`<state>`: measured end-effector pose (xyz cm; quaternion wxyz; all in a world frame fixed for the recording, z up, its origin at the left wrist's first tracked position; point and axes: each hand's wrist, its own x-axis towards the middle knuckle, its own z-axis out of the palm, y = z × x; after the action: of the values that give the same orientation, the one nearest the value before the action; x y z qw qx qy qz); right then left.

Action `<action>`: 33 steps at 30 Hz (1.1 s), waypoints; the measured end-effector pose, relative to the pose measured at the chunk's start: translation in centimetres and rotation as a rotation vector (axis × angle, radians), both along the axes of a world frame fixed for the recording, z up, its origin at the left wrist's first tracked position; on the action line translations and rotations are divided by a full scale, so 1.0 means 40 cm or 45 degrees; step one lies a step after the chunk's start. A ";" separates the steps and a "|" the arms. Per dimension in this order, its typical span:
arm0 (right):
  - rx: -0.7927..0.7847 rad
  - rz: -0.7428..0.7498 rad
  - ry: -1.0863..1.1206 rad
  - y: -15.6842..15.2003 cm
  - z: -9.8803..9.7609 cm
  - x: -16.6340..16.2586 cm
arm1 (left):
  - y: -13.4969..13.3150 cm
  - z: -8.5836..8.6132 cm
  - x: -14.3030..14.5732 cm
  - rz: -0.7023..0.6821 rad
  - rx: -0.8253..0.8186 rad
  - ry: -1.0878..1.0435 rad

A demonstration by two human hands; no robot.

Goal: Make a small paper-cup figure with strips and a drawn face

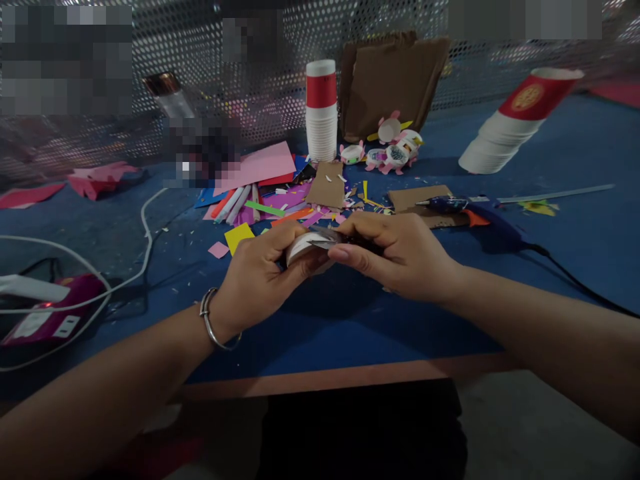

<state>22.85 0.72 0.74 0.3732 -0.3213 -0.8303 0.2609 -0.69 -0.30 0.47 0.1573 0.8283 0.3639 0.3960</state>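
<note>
My left hand (260, 277), with a metal bangle at the wrist, is closed around a small white paper cup piece (301, 247) held above the blue table (350, 320). My right hand (395, 257) is closed on scissors (327, 238), whose blades meet the cup's rim; the handles are hidden inside the fingers. Both hands are close together at the middle of the view, near the table's front edge.
Coloured paper scraps (270, 200) and cardboard pieces lie behind the hands. A glue gun (480, 217) with its cord rests at the right. Stacks of red-and-white cups (321, 110) (515, 120), finished cup crafts (393, 150), brown cardboard (395, 80), white cables (125, 267) at the left.
</note>
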 end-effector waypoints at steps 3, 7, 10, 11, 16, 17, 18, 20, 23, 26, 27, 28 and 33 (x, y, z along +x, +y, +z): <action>0.085 0.002 0.014 -0.005 -0.001 -0.001 | -0.010 0.007 0.006 0.020 -0.006 0.003; 0.128 -0.015 0.007 -0.007 -0.001 -0.002 | -0.020 0.019 0.010 0.075 -0.069 0.021; 0.164 0.004 -0.003 -0.008 -0.001 -0.002 | -0.021 0.019 0.007 0.031 -0.081 0.018; 0.185 0.015 -0.001 -0.009 -0.002 -0.001 | -0.020 0.018 0.006 0.014 -0.080 0.020; 0.224 0.041 -0.010 -0.012 -0.003 0.000 | -0.013 0.010 0.000 -0.023 -0.031 0.015; 0.226 0.036 -0.007 -0.012 -0.002 0.000 | -0.010 0.008 0.000 -0.030 -0.022 0.002; 0.230 0.028 -0.002 -0.013 -0.002 -0.001 | -0.008 0.007 -0.001 -0.034 -0.017 -0.011; 0.242 0.010 0.005 -0.014 -0.001 -0.002 | -0.006 0.006 0.000 -0.046 -0.015 -0.030; 0.262 0.011 -0.003 -0.017 0.000 -0.003 | -0.011 0.008 0.001 -0.045 -0.015 -0.013; 0.306 -0.003 -0.017 -0.021 -0.001 -0.004 | -0.021 0.012 0.002 0.007 -0.025 0.010; 0.332 -0.016 -0.026 -0.022 -0.002 -0.004 | -0.024 0.013 0.002 0.024 -0.033 0.019; 0.359 -0.031 -0.038 -0.023 -0.002 -0.004 | -0.027 0.013 0.002 0.034 -0.038 0.026; 0.427 -0.079 -0.107 -0.029 0.000 -0.003 | -0.035 0.017 0.004 0.035 -0.041 0.041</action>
<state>22.72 -0.46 0.74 0.3945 -0.2908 -0.8666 0.0936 -0.54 -1.68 1.15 0.1591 0.8268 0.3841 0.3789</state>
